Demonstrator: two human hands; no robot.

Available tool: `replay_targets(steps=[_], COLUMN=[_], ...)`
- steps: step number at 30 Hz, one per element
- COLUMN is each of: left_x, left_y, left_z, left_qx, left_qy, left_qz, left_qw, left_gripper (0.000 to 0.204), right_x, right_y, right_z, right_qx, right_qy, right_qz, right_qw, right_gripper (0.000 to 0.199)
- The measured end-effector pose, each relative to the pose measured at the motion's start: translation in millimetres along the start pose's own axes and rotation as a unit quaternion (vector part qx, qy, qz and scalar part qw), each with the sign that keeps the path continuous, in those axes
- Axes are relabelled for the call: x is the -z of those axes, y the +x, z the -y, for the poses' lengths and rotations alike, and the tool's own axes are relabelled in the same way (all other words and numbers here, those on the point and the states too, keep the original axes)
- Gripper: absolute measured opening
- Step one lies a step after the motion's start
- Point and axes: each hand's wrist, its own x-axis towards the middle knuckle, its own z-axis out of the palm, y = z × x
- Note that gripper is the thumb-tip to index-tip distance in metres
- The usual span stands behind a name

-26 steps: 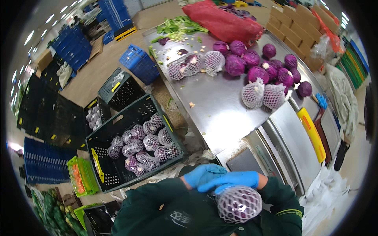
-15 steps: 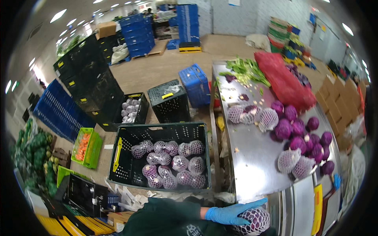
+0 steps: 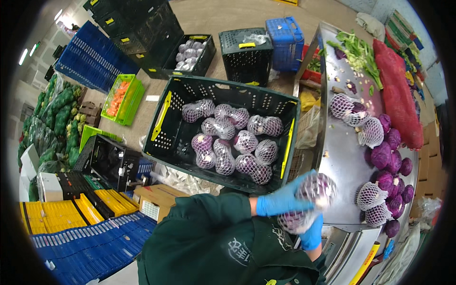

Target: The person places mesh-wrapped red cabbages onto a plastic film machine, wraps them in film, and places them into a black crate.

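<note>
Left hand [image 3: 280, 200] curls its fingers round two netted red cabbages [image 3: 319, 186]! Right hand [image 3: 312, 234] meets them; its fingers, can't tell.

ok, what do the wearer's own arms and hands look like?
Left hand and right hand: close-fitting light-blue gloves, ending around the wrists. Left sleeve: long, dark green, loose and creased. Right sleeve: dark green too, mostly out of sight. No cables visible.

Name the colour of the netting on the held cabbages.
The netting is white, seen best in the head view.
</note>
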Motion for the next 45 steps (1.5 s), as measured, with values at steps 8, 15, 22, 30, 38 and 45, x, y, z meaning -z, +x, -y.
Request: replay_targets(steps=[8, 15, 22, 30, 38, 45], left_x=[220, 375, 425, 490, 505, 500], left_y=[-33, -123, -109, -123, -114, -75], left_z=[45, 46, 71, 123, 152, 120], left_qx=[-0.067, 0.122, 0.312, 0.346, 0.231, 0.248], left_qy=[-0.049, 0.520, 0.696, 0.541, 0.509, 0.450], left_qz=[-0.412, -0.514, -0.346, -0.333, -0.402, -0.211], left_qw=[0.907, 0.672, 0.547, 0.691, 0.725, 0.832], left_gripper=[0.037, 0.113, 0.114, 0.126, 0.101, 0.053], right_x=[-32, -32, -37, -50, -53, -40], right_y=[33, 43, 63, 61, 72, 95], right_z=[39, 19, 23, 24, 15, 33], right_qx=[0.002, -0.071, -0.089, -0.150, -0.131, -0.046], right_qy=[-0.188, -0.270, -0.328, -0.348, -0.422, -0.539], right_qz=[0.005, 0.022, 0.039, 0.038, 0.076, 0.090], right_qw=[0.982, 0.960, 0.940, 0.924, 0.894, 0.836], right_gripper=[0.028, 0.021, 0.021, 0.020, 0.024, 0.027])
